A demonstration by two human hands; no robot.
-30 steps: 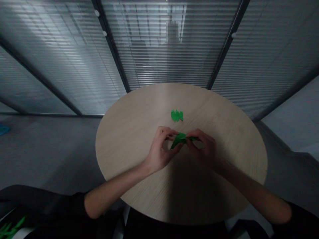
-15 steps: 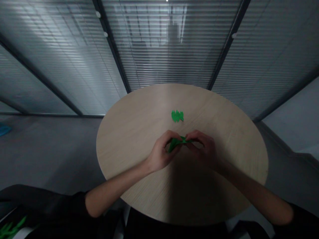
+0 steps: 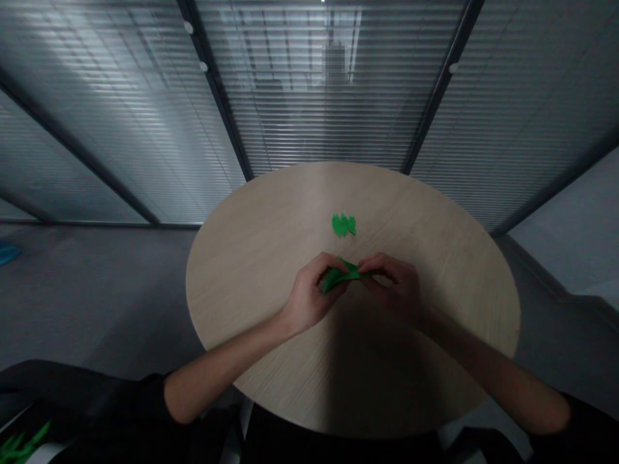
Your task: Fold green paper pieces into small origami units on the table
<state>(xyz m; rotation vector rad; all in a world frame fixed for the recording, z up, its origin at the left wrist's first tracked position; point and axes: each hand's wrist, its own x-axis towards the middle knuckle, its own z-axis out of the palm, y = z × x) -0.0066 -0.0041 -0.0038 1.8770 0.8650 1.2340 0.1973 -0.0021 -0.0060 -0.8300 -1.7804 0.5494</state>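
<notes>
Both my hands pinch one piece of green paper [image 3: 341, 276] above the middle of the round table. My left hand [image 3: 312, 290] holds its wider, bent part between thumb and fingers. On the other side, my right hand [image 3: 396, 283] grips the narrow end, and its fingertips hide part of it. The paper looks folded or twisted between the two hands. Just beyond them, small green leaf-shaped pieces [image 3: 343, 225] lie side by side on the table, with notched tops.
The round wooden table [image 3: 251, 225] stands against glass panels with blinds [image 3: 309, 129]. Green strips [image 3: 24, 444] lie at the lower left beside a dark chair [image 3: 72, 393]. Something blue [image 3: 7, 252] is on the floor at the far left.
My left hand has shifted slightly left, away from my right hand, and more of the green paper shows between them. The right hand has hardly moved.
</notes>
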